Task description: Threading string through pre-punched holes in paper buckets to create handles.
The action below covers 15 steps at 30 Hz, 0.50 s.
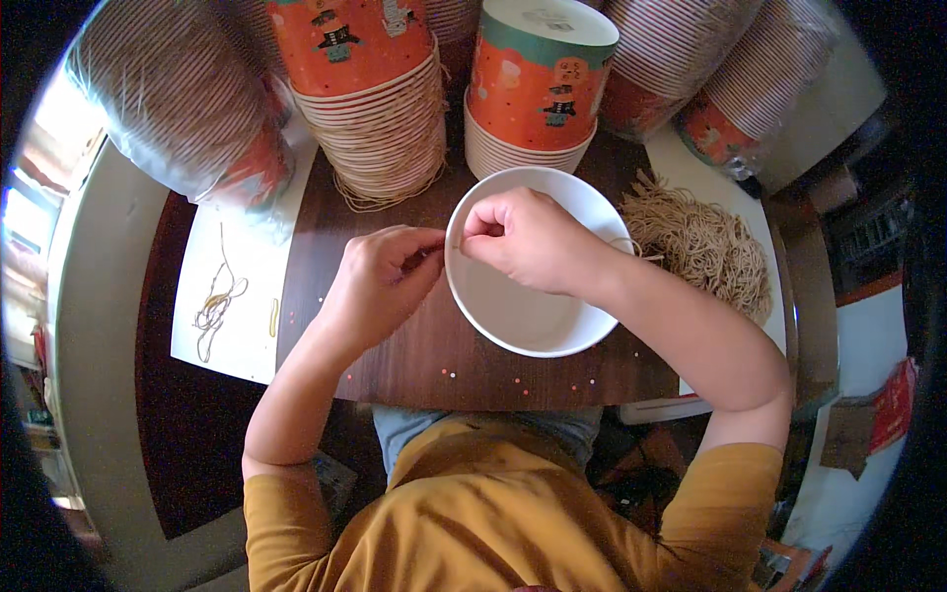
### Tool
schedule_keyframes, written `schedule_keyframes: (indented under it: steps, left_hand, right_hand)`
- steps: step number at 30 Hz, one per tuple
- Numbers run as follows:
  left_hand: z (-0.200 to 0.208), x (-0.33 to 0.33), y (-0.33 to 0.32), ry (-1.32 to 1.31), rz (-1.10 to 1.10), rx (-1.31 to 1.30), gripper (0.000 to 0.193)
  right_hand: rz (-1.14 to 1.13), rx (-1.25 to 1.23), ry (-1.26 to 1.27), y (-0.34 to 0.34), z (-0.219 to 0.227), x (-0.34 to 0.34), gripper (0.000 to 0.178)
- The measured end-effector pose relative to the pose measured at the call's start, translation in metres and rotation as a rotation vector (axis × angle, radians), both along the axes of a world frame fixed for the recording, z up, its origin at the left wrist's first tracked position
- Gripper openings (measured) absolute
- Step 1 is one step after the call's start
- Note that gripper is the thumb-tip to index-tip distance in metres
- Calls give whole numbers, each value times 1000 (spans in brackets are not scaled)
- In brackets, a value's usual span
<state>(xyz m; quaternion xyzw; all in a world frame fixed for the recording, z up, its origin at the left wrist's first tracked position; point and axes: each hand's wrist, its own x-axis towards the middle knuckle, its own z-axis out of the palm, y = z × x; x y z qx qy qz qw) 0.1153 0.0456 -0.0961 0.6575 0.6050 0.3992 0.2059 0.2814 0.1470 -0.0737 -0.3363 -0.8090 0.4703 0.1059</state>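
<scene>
A white paper bucket (523, 311) sits mouth-up in front of me, its plain inside showing. My left hand (390, 271) is closed in a pinch against the outer left side of the bucket, just below the rim. Over the opening reaches my right hand (528, 237), its fingers curled and pressed together at the inner left wall, opposite the left fingertips. Whatever lies between the fingertips of either hand is too small or hidden to make out. By the right rim, a short bit of cord (623, 245) shows beside my right forearm.
A heap of beige cords (700, 247) lies at the right. Behind stand a stack of orange buckets with cord handles (370, 148) and an upside-down orange bucket stack (543, 89). Plastic-wrapped bucket stacks (173, 109) flank them. Loose string (219, 306) lies on white board at left.
</scene>
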Motion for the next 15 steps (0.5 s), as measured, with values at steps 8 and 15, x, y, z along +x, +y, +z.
schedule_keyframes:
  steps: [8,15]
  left_hand:
    - [-4,5,-2,127,22,125,12]
    - [-3,-10,-46,-655,-111,-226,7]
  right_hand:
    - [68,4,-67,-2,11,1,16]
    - [360,133,-251,-31,52,40,73]
